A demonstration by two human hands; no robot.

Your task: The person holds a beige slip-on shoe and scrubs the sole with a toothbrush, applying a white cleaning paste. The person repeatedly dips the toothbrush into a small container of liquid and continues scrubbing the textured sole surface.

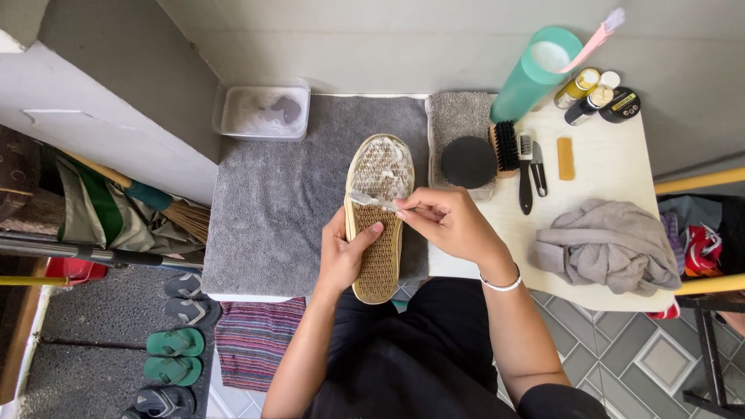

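Left hand (pixel 345 252) wrapped around the shoe (pixel 379 219), held sole up over the grey towel (pixel 287 194). Right hand (pixel 450 225) pinched on a small toothbrush (pixel 372 200), bristles laid across the sole near its middle. Toe half already coated in white foam, probably scrubbed; heel half dry and brown, apparently untouched. Farther out on the white table (pixel 613 171): round black sponge (pixel 469 161), bristle brush (pixel 505 146), crumpled grey cloth (pixel 609 244). Cloudy water in the clear tub (pixel 264 110).

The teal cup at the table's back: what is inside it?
The teal cup holds a pink toothbrush sticking out over its rim; pale contents show at the mouth, anything deeper is hidden.
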